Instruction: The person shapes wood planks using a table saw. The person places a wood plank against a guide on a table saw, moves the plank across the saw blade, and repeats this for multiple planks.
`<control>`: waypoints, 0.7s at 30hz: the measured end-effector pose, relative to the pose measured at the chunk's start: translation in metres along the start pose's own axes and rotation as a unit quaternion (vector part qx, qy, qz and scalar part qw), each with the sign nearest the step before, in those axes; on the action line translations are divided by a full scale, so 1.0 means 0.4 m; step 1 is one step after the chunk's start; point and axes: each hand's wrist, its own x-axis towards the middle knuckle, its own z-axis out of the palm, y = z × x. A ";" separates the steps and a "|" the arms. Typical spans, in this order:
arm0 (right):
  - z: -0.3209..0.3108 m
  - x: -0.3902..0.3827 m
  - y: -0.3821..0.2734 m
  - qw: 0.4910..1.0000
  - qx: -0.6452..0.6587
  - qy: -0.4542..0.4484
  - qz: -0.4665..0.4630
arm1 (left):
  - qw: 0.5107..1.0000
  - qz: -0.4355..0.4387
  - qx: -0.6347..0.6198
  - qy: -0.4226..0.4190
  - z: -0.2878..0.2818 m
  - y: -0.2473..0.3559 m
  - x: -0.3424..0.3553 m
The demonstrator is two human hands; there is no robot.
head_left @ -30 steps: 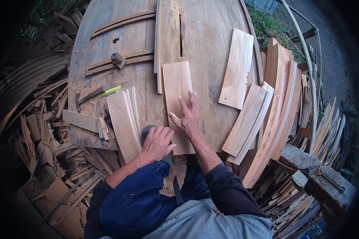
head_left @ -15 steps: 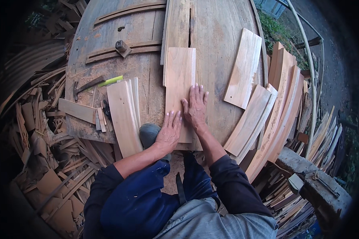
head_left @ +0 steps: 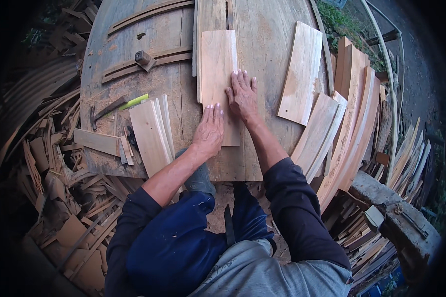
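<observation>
Since the earlier frame both hands have slid further up the pale rectangular wooden board [head_left: 218, 74], and the left hand [head_left: 209, 131] now lies flat on its lower part. The right hand [head_left: 243, 94] rests flat, fingers spread, on the board's right edge. Neither hand grips anything; both press down with open palms. The board lies lengthwise near the middle of the large round weathered wooden desk [head_left: 262, 29]. To the left lies a stack of thin light wood slats [head_left: 151, 131], beside a yellow-green handled tool [head_left: 134, 102]. To the right lies another pale curved plank [head_left: 302, 72], well apart from the hands.
</observation>
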 end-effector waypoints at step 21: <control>-0.074 0.028 0.166 0.997 0.005 0.004 -0.071 | 0.997 -0.059 -0.038 0.021 -0.071 -0.204 0.202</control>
